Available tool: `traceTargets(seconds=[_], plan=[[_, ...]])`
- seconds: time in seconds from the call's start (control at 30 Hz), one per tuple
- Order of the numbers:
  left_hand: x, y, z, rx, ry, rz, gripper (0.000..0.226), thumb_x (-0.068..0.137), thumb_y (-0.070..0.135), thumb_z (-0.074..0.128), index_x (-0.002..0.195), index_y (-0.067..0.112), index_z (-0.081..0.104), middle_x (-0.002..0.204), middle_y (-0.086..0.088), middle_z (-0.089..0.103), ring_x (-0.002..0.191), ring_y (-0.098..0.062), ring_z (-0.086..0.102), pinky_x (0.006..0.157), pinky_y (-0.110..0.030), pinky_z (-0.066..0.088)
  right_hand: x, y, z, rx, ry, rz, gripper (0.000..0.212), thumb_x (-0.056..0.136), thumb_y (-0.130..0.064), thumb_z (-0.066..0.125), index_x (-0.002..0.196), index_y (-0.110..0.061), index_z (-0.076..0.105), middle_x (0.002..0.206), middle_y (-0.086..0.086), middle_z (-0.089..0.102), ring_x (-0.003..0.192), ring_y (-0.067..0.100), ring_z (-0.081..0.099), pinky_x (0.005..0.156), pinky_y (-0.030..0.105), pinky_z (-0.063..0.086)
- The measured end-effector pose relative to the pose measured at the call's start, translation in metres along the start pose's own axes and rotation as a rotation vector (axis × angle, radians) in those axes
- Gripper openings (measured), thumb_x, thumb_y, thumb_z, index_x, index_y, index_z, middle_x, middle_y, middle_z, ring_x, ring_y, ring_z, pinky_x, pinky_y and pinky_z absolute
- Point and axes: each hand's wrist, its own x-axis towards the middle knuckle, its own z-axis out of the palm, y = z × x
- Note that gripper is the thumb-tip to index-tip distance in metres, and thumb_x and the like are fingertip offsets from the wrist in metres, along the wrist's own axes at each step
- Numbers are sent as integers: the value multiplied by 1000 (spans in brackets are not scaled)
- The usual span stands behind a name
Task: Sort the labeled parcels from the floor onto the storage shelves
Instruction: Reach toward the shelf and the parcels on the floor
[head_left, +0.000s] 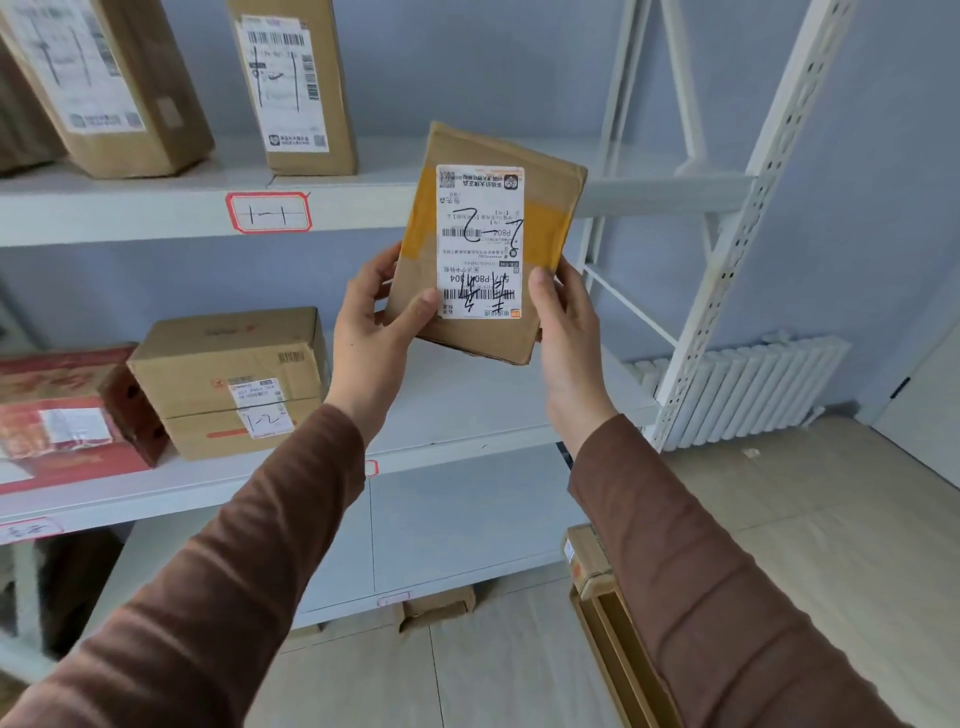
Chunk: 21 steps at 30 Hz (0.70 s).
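Two hands hold one flat cardboard parcel (491, 244) up before a white storage rack, label toward the camera. The left hand (371, 332) pinches the parcel's lower left corner, thumb on the front face and fingers (382, 267) curled behind; the right hand (566, 332) clamps the lower right edge, thumb pressed beside the white shipping label (480, 241). That label reads upside down from here, with a handwritten mark that appears to be "1-2" scrawled across the barcode.

Just behind the fingers lies the open stretch of the middle shelf (467, 395). To the left of the left hand, on the same shelf, sits a brown carton (228, 379) whose own label also shows "1-2", beside a red box (62, 415). Above the fingers, the upper shelf edge bears a red-bordered tag (268, 212) marked "1-1", with two taller cartons (296, 83) standing on it. Below the forearms, more cardboard (589, 561) waits on the floor.

The step in hand looks like checking the code. Done well, it probably means turning the parcel upright to confirm the mark, then setting it flat on the middle shelf next to the matching carton, label outward, both hands keeping hold until it rests.
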Motion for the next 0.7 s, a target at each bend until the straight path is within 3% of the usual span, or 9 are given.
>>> traceTargets(seconds=[0.17, 0.33, 0.5, 0.63, 0.7], plan=[[-5, 4, -8, -29, 13, -45, 58, 89, 28, 76, 144, 28, 56, 143, -7, 58, 131, -18, 57, 113, -39, 45, -11, 2, 6, 43, -18, 54, 40, 104, -42, 57, 142, -30, 54, 128, -5, 70, 114, 6, 69, 79, 18, 56], [-19, 13, -37, 15, 106, -42, 67, 88, 25, 77, 147, 28, 45, 141, -8, 56, 129, -22, 58, 108, -40, 50, -27, 19, 33, 107, -104, 175, 44, 103, -44, 59, 143, -31, 49, 122, -9, 72, 103, 3, 72, 83, 29, 58], [-47, 24, -87, 159, 370, -41, 62, 81, 28, 84, 129, 14, 47, 126, -3, 61, 114, -9, 65, 100, -36, 55, -52, 32, 83, 219, -363, 350, 52, 98, -48, 63, 143, -25, 50, 121, -7, 74, 105, 8, 73, 74, 25, 60], [-81, 40, -120, 321, 550, -19, 56, 78, 40, 85, 123, 22, 56, 135, -9, 52, 128, -28, 57, 105, -55, 50, -76, 43, 121, 289, -612, 469, 46, 100, -42, 62, 141, -25, 52, 131, -2, 71, 116, 19, 70, 82, 34, 60], [-106, 48, -130, 402, 646, -2, 55, 78, 42, 83, 124, 28, 58, 138, -5, 48, 133, -27, 51, 110, -53, 45, -92, 47, 133, 317, -732, 528, 42, 101, -40, 61, 141, -29, 51, 135, -3, 68, 122, 19, 67, 88, 36, 58]])
